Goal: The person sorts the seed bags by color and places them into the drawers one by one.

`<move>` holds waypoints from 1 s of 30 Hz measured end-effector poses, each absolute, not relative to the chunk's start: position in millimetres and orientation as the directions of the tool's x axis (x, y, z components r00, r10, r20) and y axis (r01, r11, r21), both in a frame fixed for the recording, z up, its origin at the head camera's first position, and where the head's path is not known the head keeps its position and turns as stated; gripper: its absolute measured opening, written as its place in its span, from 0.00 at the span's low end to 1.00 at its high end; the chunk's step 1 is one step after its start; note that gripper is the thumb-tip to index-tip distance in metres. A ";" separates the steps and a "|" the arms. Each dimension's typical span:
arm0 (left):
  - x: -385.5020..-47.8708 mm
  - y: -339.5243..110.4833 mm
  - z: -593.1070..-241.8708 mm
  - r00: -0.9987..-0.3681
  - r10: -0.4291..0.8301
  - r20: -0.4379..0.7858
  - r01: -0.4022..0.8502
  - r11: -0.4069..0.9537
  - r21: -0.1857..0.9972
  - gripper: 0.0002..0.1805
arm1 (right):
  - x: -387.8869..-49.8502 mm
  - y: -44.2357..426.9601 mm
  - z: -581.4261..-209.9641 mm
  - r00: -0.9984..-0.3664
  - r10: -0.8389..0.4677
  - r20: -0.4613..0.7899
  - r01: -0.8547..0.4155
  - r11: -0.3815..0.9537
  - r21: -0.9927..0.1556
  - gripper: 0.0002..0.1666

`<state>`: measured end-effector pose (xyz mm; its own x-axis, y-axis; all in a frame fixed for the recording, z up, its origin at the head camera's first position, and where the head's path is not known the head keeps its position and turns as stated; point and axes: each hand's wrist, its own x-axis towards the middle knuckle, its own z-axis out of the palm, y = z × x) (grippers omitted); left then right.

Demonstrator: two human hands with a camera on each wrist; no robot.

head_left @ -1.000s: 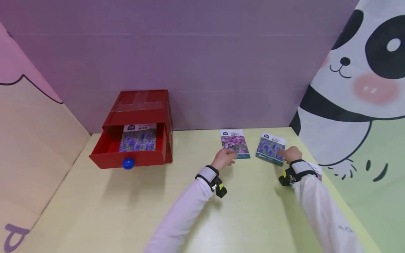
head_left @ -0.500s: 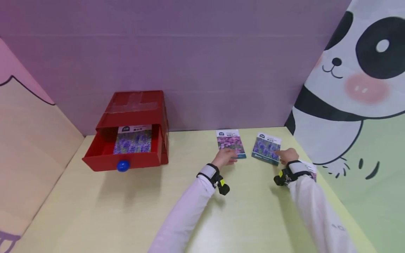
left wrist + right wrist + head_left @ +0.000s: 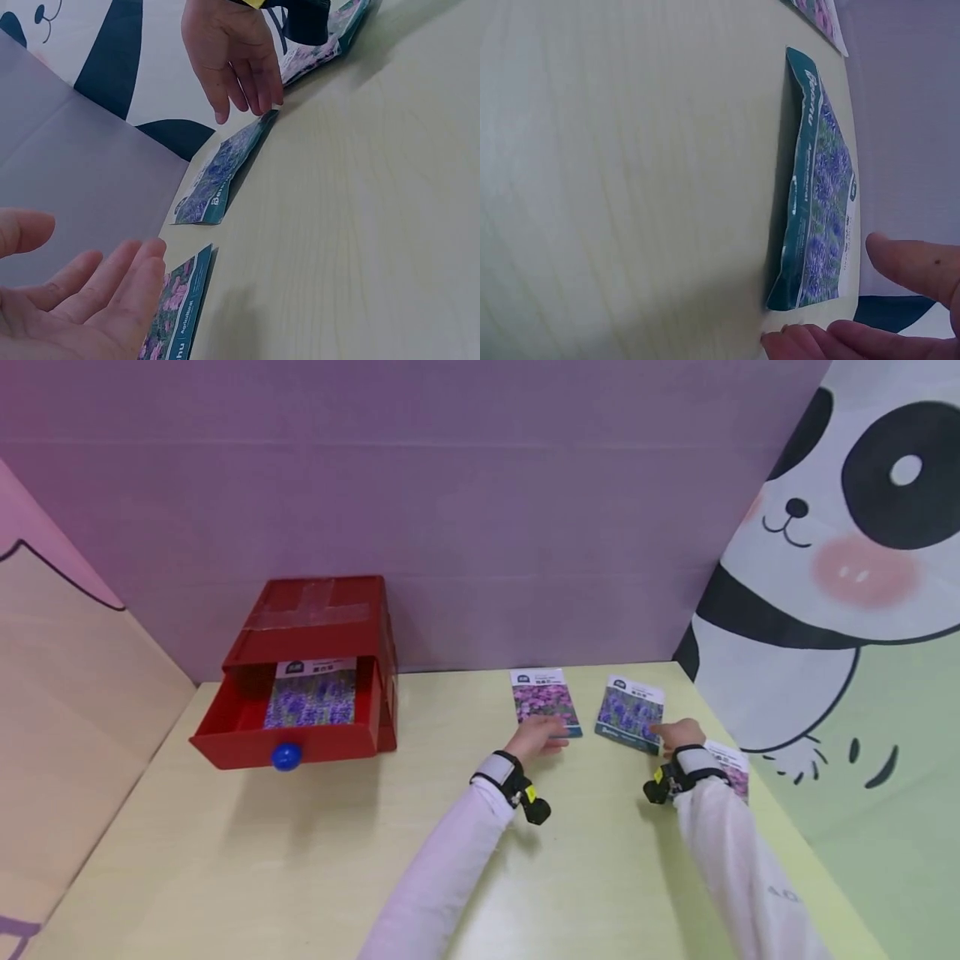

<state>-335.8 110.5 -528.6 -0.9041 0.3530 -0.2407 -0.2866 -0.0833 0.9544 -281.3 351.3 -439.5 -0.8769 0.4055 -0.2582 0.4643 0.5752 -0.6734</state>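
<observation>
In the head view the left hand [image 3: 537, 737] hovers at the lower edge of a pink-flower packet [image 3: 543, 700]; the left wrist view shows its fingers relaxed and holding nothing. The right hand [image 3: 679, 735] is at the right edge of a purple-flower packet [image 3: 630, 712]. Seen from the right wrist, that packet [image 3: 826, 202] lies on the table, with the thumb and fingers [image 3: 821, 343] apart beside its end and nothing between them. Another pink-flower packet [image 3: 731, 766] lies partly hidden behind the right wrist. Whether either hand touches a packet, I cannot tell.
A red box [image 3: 315, 618] stands at the back left, its drawer [image 3: 330, 743] pulled out by a blue knob [image 3: 287, 757]. A purple-flower packet [image 3: 312, 695] lies in the drawer. A purple wall rises behind the table [image 3: 480, 810], and a panda-print wall stands on the right.
The view has shifted slightly, moving the box and packets left in the picture. The left hand's fingers look straighter over the pink packet's edge. The right hand stays beside the purple packet.
</observation>
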 end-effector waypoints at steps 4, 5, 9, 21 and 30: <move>-298.4 95.2 -470.0 -0.894 0.345 -0.286 -0.326 -0.064 0.943 0.22 | -284.5 348.6 -442.7 -0.888 0.405 -0.217 0.445 0.642 -0.624 0.23; -290.3 92.2 -458.3 -0.893 0.345 -0.288 -0.330 -0.066 0.942 0.22 | -285.5 347.7 -443.4 -0.890 0.404 -0.209 0.443 0.665 -0.602 0.23; -280.5 88.3 -444.4 -0.892 0.339 -0.300 -0.339 -0.062 0.939 0.25 | -294.0 349.0 -451.7 -0.909 0.379 -0.174 0.413 0.762 -0.499 0.29; -275.7 81.4 -437.2 -0.885 0.328 -0.330 -0.373 -0.075 0.925 0.25 | -281.6 324.5 -440.7 -0.924 0.372 -0.084 0.373 0.835 -0.404 0.33; -273.3 79.2 -432.5 -0.870 0.345 -0.352 -0.410 -0.110 0.906 0.29 | -307.5 357.1 -471.6 -0.904 0.409 -0.128 0.424 0.810 -0.405 0.43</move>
